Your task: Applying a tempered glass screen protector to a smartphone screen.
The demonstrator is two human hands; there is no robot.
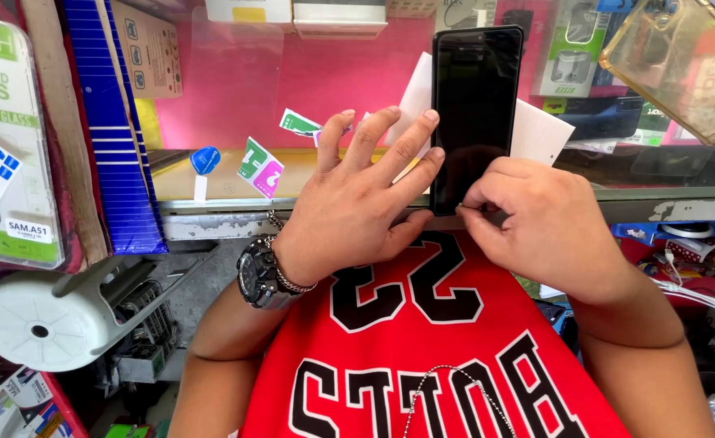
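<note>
A black smartphone is laid flat on the glass worktop, screen up, with a white paper sheet tucked under it. The left hand is spread open, fingers splayed, with the fingertips pressed along the phone's left edge, so nothing is actually gripped there. The right hand is pinched shut at the phone's bottom edge, thumb and forefinger closed on something tiny; what exactly is pinched can't be made out, probably a film tab or a corner of the screen layer. A few peeled sticker tabs are scattered just beside the left hand, and a clear glass sheet is propped against the pink back wall. Biggest risk as it looks: the phone is only steadied from one side, so a hard tug from the pinch could slide or twist it on the slick glass. Dust could also easily be trapped with this much clutter nearby.
</note>
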